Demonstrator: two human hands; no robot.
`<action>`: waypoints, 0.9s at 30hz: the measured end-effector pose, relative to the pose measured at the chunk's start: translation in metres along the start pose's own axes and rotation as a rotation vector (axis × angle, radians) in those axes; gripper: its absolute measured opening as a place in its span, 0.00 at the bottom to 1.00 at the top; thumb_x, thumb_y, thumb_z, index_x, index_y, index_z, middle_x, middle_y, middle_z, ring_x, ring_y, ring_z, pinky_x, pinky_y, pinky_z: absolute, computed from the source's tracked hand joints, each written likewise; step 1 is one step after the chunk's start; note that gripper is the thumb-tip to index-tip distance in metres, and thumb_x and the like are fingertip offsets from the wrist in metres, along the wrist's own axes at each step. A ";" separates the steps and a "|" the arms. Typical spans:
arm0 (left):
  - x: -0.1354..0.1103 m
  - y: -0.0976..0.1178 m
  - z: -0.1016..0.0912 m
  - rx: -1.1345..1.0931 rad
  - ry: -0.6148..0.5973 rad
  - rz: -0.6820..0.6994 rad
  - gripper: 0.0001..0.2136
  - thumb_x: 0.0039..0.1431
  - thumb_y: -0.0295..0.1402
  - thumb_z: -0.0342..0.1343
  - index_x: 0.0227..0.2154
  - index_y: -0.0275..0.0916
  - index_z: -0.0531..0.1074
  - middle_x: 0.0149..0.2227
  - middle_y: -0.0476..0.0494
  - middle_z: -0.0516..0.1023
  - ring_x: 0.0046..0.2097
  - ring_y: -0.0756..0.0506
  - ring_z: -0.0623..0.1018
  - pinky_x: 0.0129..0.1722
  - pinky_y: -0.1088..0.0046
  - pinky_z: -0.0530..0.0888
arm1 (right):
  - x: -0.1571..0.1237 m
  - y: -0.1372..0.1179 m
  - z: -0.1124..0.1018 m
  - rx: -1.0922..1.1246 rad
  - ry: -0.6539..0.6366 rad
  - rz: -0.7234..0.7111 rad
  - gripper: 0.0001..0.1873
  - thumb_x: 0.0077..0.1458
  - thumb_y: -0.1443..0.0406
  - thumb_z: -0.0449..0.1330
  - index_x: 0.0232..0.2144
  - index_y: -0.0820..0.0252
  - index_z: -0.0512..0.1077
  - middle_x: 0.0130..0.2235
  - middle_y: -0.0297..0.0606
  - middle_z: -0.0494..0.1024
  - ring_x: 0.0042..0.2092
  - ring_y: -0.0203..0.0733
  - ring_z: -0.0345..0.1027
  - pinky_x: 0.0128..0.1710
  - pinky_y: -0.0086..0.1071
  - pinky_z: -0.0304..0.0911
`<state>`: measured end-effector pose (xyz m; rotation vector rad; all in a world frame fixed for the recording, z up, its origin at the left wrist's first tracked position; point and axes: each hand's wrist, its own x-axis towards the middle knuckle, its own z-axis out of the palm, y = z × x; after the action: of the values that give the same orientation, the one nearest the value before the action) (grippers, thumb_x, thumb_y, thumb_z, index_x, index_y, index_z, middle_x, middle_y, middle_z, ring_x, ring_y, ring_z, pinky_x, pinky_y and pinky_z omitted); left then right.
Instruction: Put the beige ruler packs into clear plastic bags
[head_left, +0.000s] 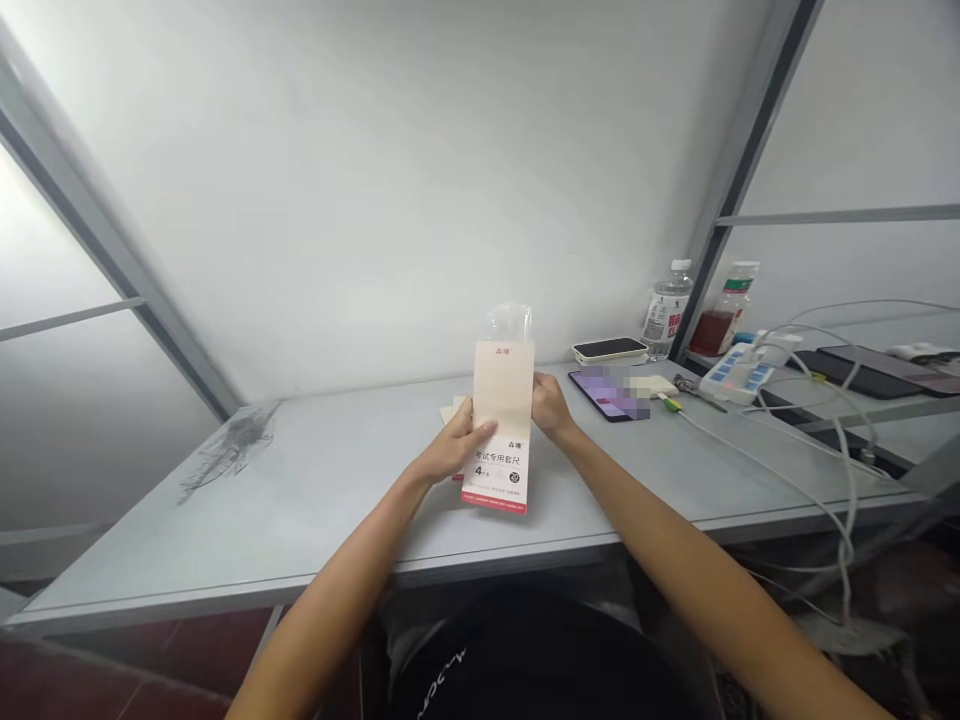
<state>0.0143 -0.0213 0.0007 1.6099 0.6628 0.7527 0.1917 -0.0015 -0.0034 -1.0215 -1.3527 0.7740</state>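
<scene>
My hands hold a packet of an exam ruler set (499,430) upright above the grey desk (300,510). It has a cream and white card with a red band at the bottom and Chinese print. A clear plastic sleeve (508,326) sticks up from its top. My left hand (454,447) grips the card's left side, with fingers across its front. My right hand (550,405) holds its right edge. Behind my left hand, a pale paper piece (450,412) shows with a bit of red below; what it is stays hidden.
On the desk stand a tablet (611,393), a black-topped power bank (610,350), several plastic bottles (666,312) and a power strip (739,373). White cables trail over the right edge. Dark phones (855,372) lie far right. A scuffed mark (229,450) lies left.
</scene>
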 end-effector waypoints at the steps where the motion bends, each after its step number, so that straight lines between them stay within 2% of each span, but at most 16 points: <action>1: 0.000 0.000 0.001 0.006 0.002 0.002 0.23 0.53 0.43 0.54 0.49 0.40 0.58 0.36 0.42 0.74 0.32 0.47 0.75 0.26 0.73 0.70 | 0.000 0.000 0.000 0.017 -0.005 -0.002 0.16 0.50 0.59 0.49 0.15 0.57 0.55 0.16 0.30 0.57 0.20 0.33 0.50 0.18 0.29 0.48; 6: 0.005 -0.007 -0.001 0.039 0.103 0.047 0.19 0.53 0.43 0.53 0.45 0.39 0.61 0.35 0.44 0.73 0.32 0.48 0.75 0.29 0.71 0.71 | -0.004 -0.002 0.004 0.080 -0.049 0.008 0.18 0.51 0.59 0.51 0.14 0.56 0.53 0.15 0.28 0.52 0.18 0.31 0.45 0.16 0.28 0.43; 9: 0.011 -0.013 -0.010 0.041 0.278 0.134 0.18 0.53 0.42 0.53 0.44 0.39 0.62 0.41 0.42 0.73 0.37 0.47 0.75 0.34 0.71 0.71 | -0.004 -0.004 0.005 0.141 -0.044 0.029 0.19 0.53 0.55 0.51 0.15 0.56 0.58 0.14 0.29 0.54 0.17 0.32 0.46 0.17 0.30 0.46; 11: 0.016 -0.017 -0.019 0.070 0.451 0.222 0.16 0.55 0.41 0.52 0.44 0.40 0.61 0.45 0.41 0.71 0.43 0.46 0.74 0.39 0.69 0.71 | -0.003 -0.006 0.004 0.186 -0.039 0.034 0.18 0.53 0.54 0.52 0.18 0.58 0.65 0.18 0.32 0.63 0.18 0.33 0.52 0.19 0.31 0.53; 13: 0.019 -0.021 -0.028 0.127 0.593 0.268 0.15 0.55 0.40 0.51 0.43 0.40 0.61 0.45 0.41 0.71 0.45 0.45 0.73 0.42 0.67 0.70 | -0.002 -0.008 0.003 0.256 -0.064 0.059 0.17 0.52 0.54 0.52 0.23 0.60 0.70 0.26 0.37 0.72 0.24 0.37 0.63 0.25 0.33 0.62; 16: 0.021 -0.022 -0.036 0.177 0.716 0.299 0.13 0.56 0.40 0.50 0.42 0.40 0.61 0.44 0.41 0.70 0.46 0.45 0.72 0.43 0.67 0.69 | 0.000 -0.009 0.001 0.458 -0.142 0.144 0.15 0.53 0.56 0.53 0.30 0.62 0.72 0.39 0.43 0.75 0.37 0.45 0.71 0.38 0.39 0.67; 20: 0.017 -0.015 -0.034 0.236 0.810 0.379 0.11 0.57 0.40 0.49 0.40 0.41 0.60 0.42 0.43 0.71 0.45 0.46 0.72 0.43 0.69 0.69 | 0.000 -0.009 0.000 0.664 -0.211 0.254 0.16 0.56 0.58 0.50 0.33 0.62 0.72 0.46 0.45 0.73 0.43 0.50 0.72 0.45 0.43 0.65; 24: 0.012 -0.005 -0.031 0.272 0.844 0.401 0.12 0.58 0.41 0.48 0.41 0.41 0.58 0.44 0.41 0.71 0.46 0.45 0.72 0.44 0.68 0.69 | 0.002 -0.009 -0.003 0.648 -0.228 0.354 0.19 0.57 0.56 0.48 0.35 0.63 0.72 0.45 0.47 0.74 0.42 0.51 0.73 0.42 0.43 0.67; 27: 0.010 -0.002 -0.032 0.274 0.861 0.402 0.13 0.58 0.42 0.47 0.43 0.41 0.58 0.45 0.40 0.71 0.46 0.45 0.72 0.44 0.68 0.69 | 0.002 -0.009 -0.005 0.607 -0.236 0.376 0.19 0.58 0.56 0.47 0.37 0.63 0.72 0.46 0.47 0.74 0.43 0.51 0.72 0.42 0.43 0.67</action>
<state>-0.0045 0.0066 0.0032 1.6530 1.0936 1.7594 0.1961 -0.0037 0.0063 -0.7103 -1.0173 1.5170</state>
